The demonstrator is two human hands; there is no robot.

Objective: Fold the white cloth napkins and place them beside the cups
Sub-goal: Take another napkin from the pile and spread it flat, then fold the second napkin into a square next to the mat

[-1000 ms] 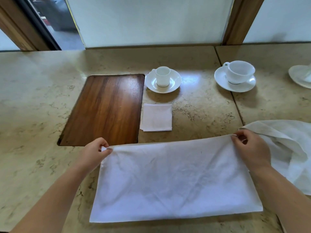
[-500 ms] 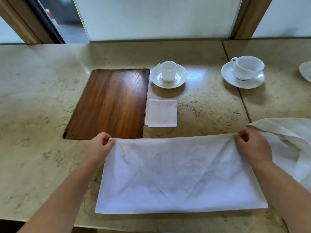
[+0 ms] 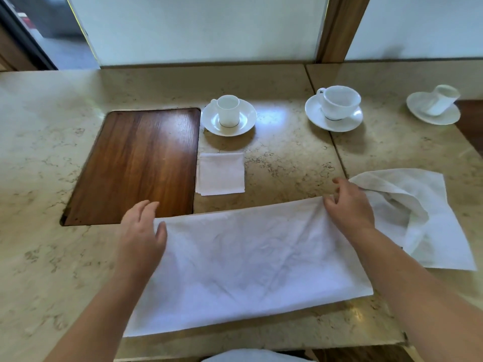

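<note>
A white napkin (image 3: 243, 267), folded into a long rectangle, lies flat on the marble counter in front of me. My left hand (image 3: 142, 233) rests open at its far left corner, fingers spread. My right hand (image 3: 349, 207) sits at the far right corner with fingers loosely apart, touching the cloth edge. A small folded napkin (image 3: 220, 173) lies just in front of the small cup (image 3: 228, 111) on its saucer. A wider cup (image 3: 338, 101) on a saucer stands to the right, and a third cup (image 3: 443, 100) on a saucer at the far right. A crumpled unfolded napkin (image 3: 423, 215) lies right of my right hand.
A dark wooden panel (image 3: 136, 163) is set into the marble counter (image 3: 39, 178) on the left. A seam in the counter (image 3: 337, 152) runs between the two nearer cups. A wall and wooden post stand behind. The counter's front edge is close below the napkin.
Both hands have let go of the napkin's far corners and opened. The camera view has shifted, bringing the third cup and more of the crumpled napkin into sight.
</note>
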